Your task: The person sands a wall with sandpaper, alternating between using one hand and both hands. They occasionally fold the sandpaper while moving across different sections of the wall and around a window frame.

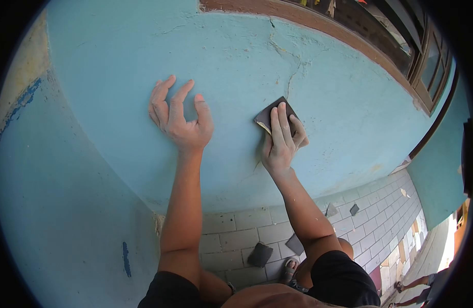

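Note:
A light blue painted wall (231,92) fills most of the view, with a crack (293,77) running down from below the window. My right hand (281,141) presses a dark sheet of sandpaper (265,117) flat on the wall just under that crack. Two fingers lie stretched over the sheet, and its left edge shows a pale underside. To the left, my left hand (180,113) is raised near the wall, fingers apart and loosely bent, holding nothing. Pale dust covers both hands.
A brown-framed window (395,77) runs along the upper right. On the grey tiled floor (221,241) lie several dark pieces, one (260,254) near my feet. A side wall (56,205) with chipped paint stands at left. Part of another person (421,287) shows at lower right.

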The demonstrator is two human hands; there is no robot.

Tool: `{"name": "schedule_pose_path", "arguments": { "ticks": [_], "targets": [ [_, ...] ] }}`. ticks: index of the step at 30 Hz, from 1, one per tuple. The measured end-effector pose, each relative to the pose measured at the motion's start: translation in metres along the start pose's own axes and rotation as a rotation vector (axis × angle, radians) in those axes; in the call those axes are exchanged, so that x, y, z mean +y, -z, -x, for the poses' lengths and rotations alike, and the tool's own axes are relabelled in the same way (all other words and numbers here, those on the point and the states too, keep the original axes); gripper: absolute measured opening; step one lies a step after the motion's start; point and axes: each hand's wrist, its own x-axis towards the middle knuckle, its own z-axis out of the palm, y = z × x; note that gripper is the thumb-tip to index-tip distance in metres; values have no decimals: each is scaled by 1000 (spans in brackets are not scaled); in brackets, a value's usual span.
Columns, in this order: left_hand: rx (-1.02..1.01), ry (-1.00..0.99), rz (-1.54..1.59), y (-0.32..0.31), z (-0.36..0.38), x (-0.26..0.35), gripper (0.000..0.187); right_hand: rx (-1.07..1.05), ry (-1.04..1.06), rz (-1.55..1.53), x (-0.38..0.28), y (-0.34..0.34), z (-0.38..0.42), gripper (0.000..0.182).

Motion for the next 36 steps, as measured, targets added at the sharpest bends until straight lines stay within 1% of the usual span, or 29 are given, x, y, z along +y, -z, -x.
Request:
{"name": "schedule_pose_path", "arguments": {
  "ticks": [3, 5, 7, 9, 11, 13, 15, 17, 19, 21, 24, 27, 28, 29, 31, 32, 33, 35, 36],
  "targets": [
    [-45, -5, -2, 4, -2, 3, 26, 4, -27, -46, -13, 2, -55, 55],
    [-60, 0, 3, 6, -2, 3, 26, 77, -34, -41, -18, -1, -76, 57],
    [-57, -1, 13, 4, -3, 2, 26, 77, -9, 7, -10, -1, -57, 54],
    [-19, -1, 5, 3, -2, 0, 24, 7, 24, 27, 2, 2, -13, 51],
    [-15, 3, 0, 3, -2, 0, 24, 9, 40, 39, 5, 1, 4, 49],
    [-19, 1, -2, 2, -2, 0, 24, 11, -18, -12, -5, 4, -10, 52],
    [-10, 5, 4, 2, -3, 1, 25, 5, -24, -31, -13, 3, -45, 54],
    [-22, 8, 4, 2, -3, 1, 25, 79, -29, -32, -17, 0, -69, 55],
    [-22, 4, 4, 3, -5, 1, 25, 66, -19, -13, -10, 0, -48, 53],
    [-20, 20, 29, 3, -4, 1, 25, -7, 9, 25, 3, 2, -2, 52],
    [-20, 14, 11, 2, -2, 1, 25, -4, 12, -9, 7, 1, 28, 50],
    [-13, 4, 6, 1, 0, -1, 26, 32, -29, -33, -12, 0, -24, 52],
    [-21, 1, 0, -1, 1, -1, 26, 41, -37, -27, -16, -1, -45, 55],
    [-17, 0, -11, -1, 1, 0, 26, 34, -46, -35, -14, -6, -47, 55],
    [-16, -10, -25, 2, 1, 1, 27, 83, 7, -1, -10, -9, -50, 58],
    [-23, -7, -12, 1, 2, 0, 27, 46, 25, 12, -7, -5, -40, 57],
    [-27, -3, 1, 1, 2, 1, 28, 55, 28, 5, -7, 0, -24, 57],
    [-27, 0, 7, 4, -2, 10, 28, -98, 70, -141, -6, 11, 3, 58],
    [-40, 5, 20, 6, -2, 15, 28, -108, 36, -228, -16, 25, -11, 52]
  ]
}}
